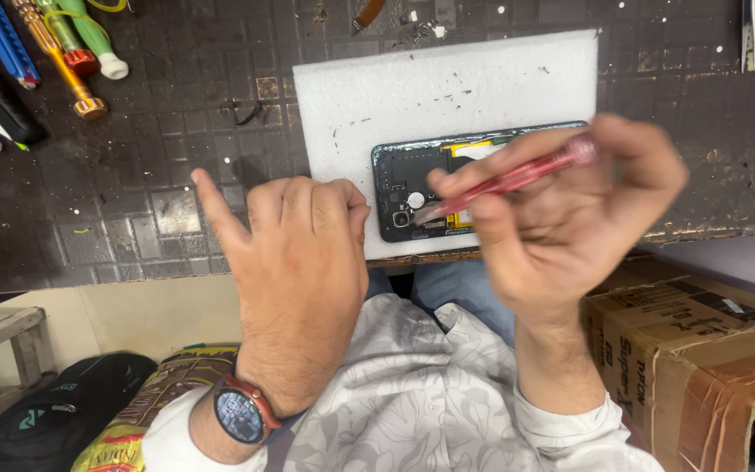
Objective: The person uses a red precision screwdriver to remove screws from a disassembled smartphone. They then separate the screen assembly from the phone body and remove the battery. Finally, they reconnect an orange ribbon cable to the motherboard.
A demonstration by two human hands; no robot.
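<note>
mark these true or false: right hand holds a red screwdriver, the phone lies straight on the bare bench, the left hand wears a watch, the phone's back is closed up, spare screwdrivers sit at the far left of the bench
1. The right hand holds a red screwdriver. True; its tip points down at the phone.
2. The phone lies straight on the bare bench. False; it lies on a white foam pad that sits on the dark bench.
3. The left hand wears a watch. True; it sits on the wrist.
4. The phone's back is closed up. False; the back is off and the inner parts show.
5. Spare screwdrivers sit at the far left of the bench. True; several coloured handles lie there.
</note>
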